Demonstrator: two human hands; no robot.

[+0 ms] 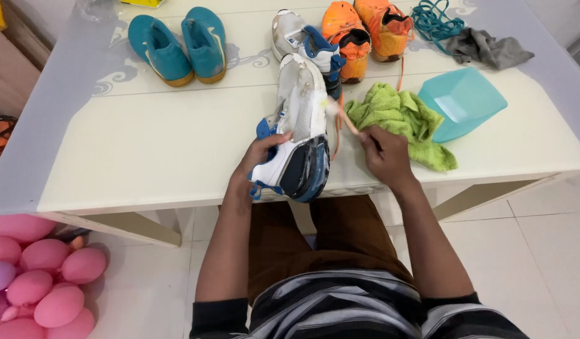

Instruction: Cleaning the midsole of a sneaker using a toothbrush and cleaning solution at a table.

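White-and-blue sneaker [297, 135]: sole up, at the surface's [145, 144] near edge, gripped at its heel by the left hand [260, 157]. Right hand [384, 154]: at 3 o'clock of the sneaker, closed around a small brush [340, 115] whose bristles touch the sole's edge. Green cloth [400, 119]: just beyond the right hand, touching a teal dish [462, 100] at its 3 o'clock. Matching sneaker [302, 41], orange pair [365, 31] and teal pair [177, 44]: along 12 o'clock. Pink balloons [38, 276]: floor, 8 o'clock.

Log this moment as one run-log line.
left hand: holds white-blue sneaker sole-up | right hand: brush on sole | green cloth beside
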